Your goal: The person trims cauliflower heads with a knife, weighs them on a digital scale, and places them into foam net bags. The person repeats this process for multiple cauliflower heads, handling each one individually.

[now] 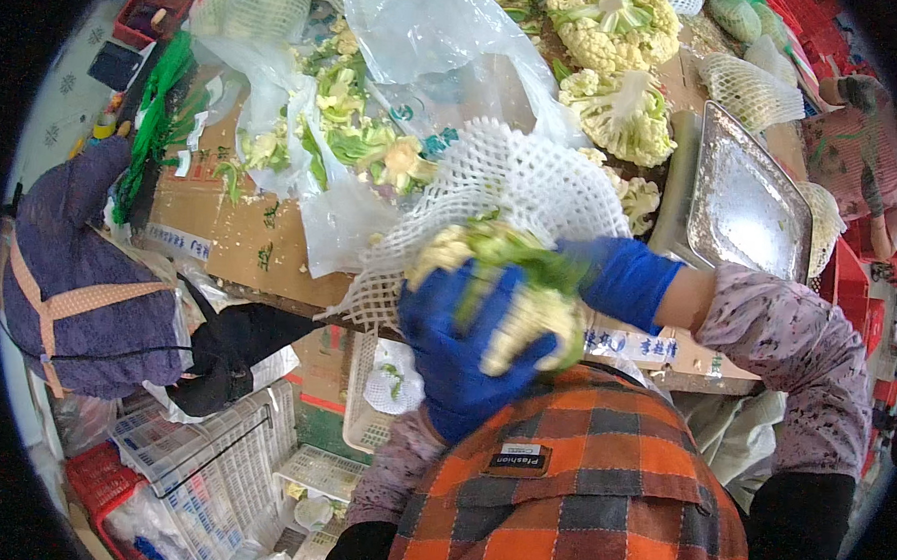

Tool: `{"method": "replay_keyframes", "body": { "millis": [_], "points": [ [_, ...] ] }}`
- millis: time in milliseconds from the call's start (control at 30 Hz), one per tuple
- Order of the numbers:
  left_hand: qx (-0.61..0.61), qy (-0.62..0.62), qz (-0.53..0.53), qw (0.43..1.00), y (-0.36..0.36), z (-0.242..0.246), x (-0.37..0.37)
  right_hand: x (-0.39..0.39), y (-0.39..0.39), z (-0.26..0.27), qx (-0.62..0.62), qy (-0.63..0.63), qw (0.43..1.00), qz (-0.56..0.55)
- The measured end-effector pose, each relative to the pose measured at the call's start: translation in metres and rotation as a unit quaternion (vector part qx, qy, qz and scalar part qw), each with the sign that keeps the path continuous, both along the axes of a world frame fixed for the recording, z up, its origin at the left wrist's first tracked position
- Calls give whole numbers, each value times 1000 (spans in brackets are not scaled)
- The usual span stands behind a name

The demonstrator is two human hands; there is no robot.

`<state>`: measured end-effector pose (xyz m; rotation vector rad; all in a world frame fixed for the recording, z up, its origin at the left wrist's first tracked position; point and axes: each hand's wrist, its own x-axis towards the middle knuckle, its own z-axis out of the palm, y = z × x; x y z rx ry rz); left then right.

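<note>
My left hand (468,348), in a blue glove, grips a cauliflower head (533,329) in front of my checked apron (575,473). Green leaves still cling to the top of the head. My right hand (617,280), also blue-gloved and blurred, is against the head's leafy right side; its fingertips are hidden. Just beyond both hands a white foam net sleeve (528,182) is spread over the table edge, partly behind the cauliflower. Cut leaves and stem pieces (357,137) lie past it among clear plastic sheeting (444,32).
More cauliflower heads (617,115) lie at the far side, near a metal tray (752,196) on the right. Netted heads (753,83) stand beyond. A co-worker in purple (96,265) is at left, another person (866,163) far right. White plastic baskets (208,465) sit below, left.
</note>
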<state>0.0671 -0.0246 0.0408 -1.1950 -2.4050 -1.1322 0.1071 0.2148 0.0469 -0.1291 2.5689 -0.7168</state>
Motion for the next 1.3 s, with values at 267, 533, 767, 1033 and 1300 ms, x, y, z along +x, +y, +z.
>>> {"method": "replay_keyframes", "body": {
  "millis": [267, 533, 767, 1033, 1300],
  "points": [
    [294, -340, -55, 891, -42, -23, -33, -33, 38, 20, 99, -55, 986, -122],
    [272, -402, -9, 875, -15, -11, -48, 10, -18, 40, -296, -26, 905, -304],
    [206, -302, 23, 931, 41, 9, -59, 35, -53, 15, -190, 226, 915, -273],
    [202, -379, -77, 900, -4, -4, -53, 12, -22, -4, -406, 111, 768, -482],
    [141, -271, -94, 948, -54, -25, -22, -7, -11, -9, -106, 243, 908, -325]
  ]
}}
